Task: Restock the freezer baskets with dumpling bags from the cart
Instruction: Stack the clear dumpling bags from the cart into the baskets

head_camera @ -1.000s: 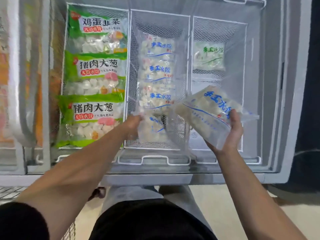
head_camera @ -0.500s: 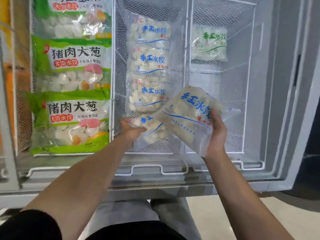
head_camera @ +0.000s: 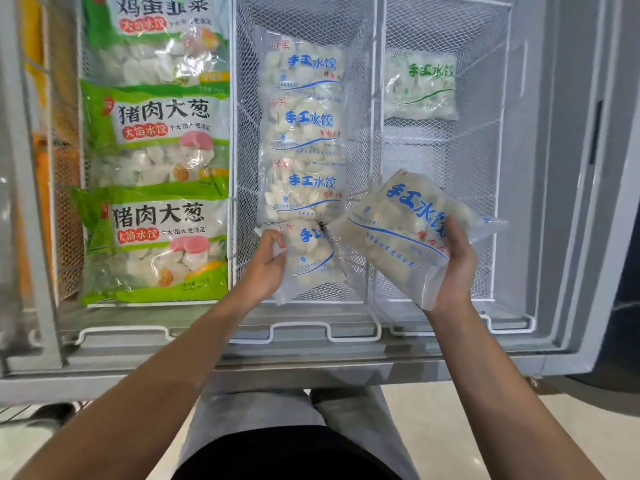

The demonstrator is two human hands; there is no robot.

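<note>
My left hand (head_camera: 265, 263) grips the left edge of a clear blue-lettered dumpling bag (head_camera: 311, 261) lying at the near end of the middle wire basket (head_camera: 372, 140). Three more blue-lettered bags (head_camera: 304, 133) lie in a row behind it. My right hand (head_camera: 457, 261) holds another blue-lettered bag (head_camera: 401, 230) tilted in the air over the divider between the middle basket and the right basket (head_camera: 498, 140). A green-lettered bag (head_camera: 420, 86) lies at the far end of the right basket.
The left basket (head_camera: 231, 174) holds three large green dumpling bags (head_camera: 156, 237). The freezer's front rim (head_camera: 311, 358) runs across below the baskets, its right wall (head_camera: 568, 168) beside them. A bit of wire cart (head_camera: 14, 412) shows at lower left. My legs stand against the freezer.
The view has drawn closer to the baskets. My left hand has shifted from under the near bag to its left edge. The bag in my right hand has drifted slightly right.
</note>
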